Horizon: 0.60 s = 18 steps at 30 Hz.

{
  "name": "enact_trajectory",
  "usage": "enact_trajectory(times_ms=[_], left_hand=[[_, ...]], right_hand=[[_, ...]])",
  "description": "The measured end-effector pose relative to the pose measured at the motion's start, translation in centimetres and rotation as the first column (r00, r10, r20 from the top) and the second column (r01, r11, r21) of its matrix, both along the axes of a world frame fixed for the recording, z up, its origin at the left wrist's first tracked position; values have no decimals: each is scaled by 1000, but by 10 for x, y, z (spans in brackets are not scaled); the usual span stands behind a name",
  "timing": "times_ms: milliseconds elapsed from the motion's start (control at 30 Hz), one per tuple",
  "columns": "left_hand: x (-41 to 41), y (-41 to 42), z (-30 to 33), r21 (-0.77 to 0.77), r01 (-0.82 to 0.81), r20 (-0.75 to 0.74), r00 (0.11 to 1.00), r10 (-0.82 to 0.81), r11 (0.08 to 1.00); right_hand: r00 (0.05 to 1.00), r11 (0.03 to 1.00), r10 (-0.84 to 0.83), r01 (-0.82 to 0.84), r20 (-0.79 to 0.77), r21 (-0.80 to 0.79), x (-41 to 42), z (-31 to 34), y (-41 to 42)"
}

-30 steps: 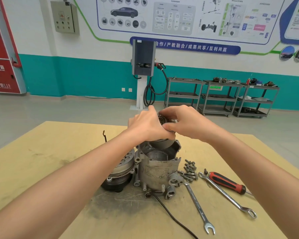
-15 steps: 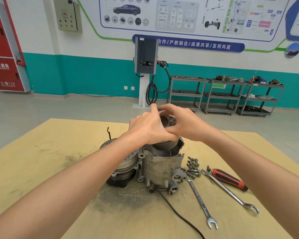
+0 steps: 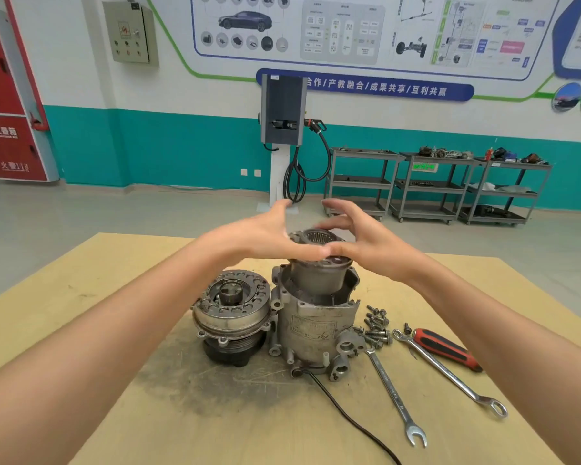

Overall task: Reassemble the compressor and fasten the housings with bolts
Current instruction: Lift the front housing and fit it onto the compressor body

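Observation:
The grey compressor housing (image 3: 312, 325) stands upright mid-table. An inner cylinder part (image 3: 317, 276) with a bearing ring on top sticks out of its open top. My left hand (image 3: 265, 234) hovers at the part's left with fingers spread and straight. My right hand (image 3: 359, 238) is at its right, fingers relaxed and arched just over the ring, gripping nothing. A second housing with pulley (image 3: 232, 310) stands to the left of the main one. Several bolts (image 3: 376, 325) lie in a heap to the right.
Two spanners (image 3: 394, 394) (image 3: 450, 374) and a red-handled screwdriver (image 3: 445, 349) lie right of the bolts. A black cable (image 3: 349, 421) runs from the housing toward the near edge of the wooden table (image 3: 81, 297). Metal shelf carts stand far behind.
Both hands had been clasped round the inner part's top; they have now let go and opened, spreading apart to either side. The bearing ring on top is uncovered.

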<state>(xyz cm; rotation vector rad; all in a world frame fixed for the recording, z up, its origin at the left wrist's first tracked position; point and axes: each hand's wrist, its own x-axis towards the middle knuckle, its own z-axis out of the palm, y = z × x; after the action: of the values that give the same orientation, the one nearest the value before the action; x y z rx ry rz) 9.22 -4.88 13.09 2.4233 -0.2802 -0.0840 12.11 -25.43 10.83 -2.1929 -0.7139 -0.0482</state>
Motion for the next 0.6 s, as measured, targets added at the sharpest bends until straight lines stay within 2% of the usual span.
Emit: enact_trajectory(times_ms=[167,267,433,600], left_hand=[[-15,22,-26,-170,-58,92,993,74,984],[-24,23,-44,-213,-62,134,987,92,975],[-28,22,-55,-362,-82,146,979,144,928],[-27,20,-55,-410,-78,156,976,154,909]], right_hand=[[987,991,92,-104,-134,-85,4,-19,-9],[983,977,116,-138,-141,-163,6,-29,-8],[975,964,156,-185,-159,-189,12,-45,-10],[979,873,191,-201,-67,-445,17,-47,-9]])
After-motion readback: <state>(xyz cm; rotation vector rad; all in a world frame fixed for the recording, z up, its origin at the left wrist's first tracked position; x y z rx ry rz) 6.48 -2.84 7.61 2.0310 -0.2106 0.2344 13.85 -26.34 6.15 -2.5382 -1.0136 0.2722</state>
